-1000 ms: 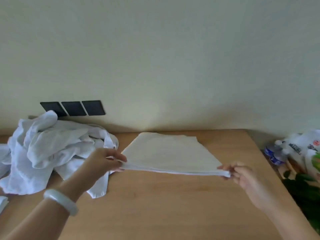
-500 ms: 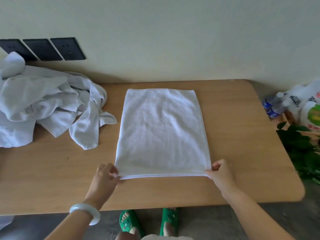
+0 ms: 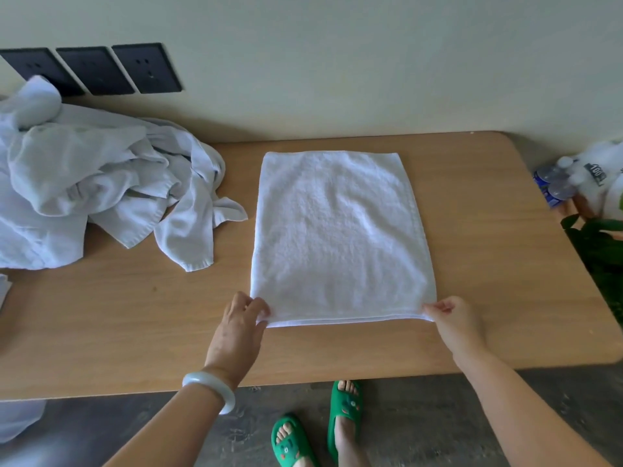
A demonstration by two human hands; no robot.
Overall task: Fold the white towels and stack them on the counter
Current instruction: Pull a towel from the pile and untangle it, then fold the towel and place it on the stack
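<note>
My left hand (image 3: 237,326) pinches one corner of the folded towel (image 3: 340,237), fingers curled tight on the cloth. My right hand (image 3: 453,323) pinches the other corner the same way. Both corners are on the towel's edge nearest the counter's (image 3: 135,315) front. The towel lies flat at the counter's middle, reaching almost to its back edge. A heap of unfolded towels (image 3: 84,190) sits on the counter's left part, apart from it.
</note>
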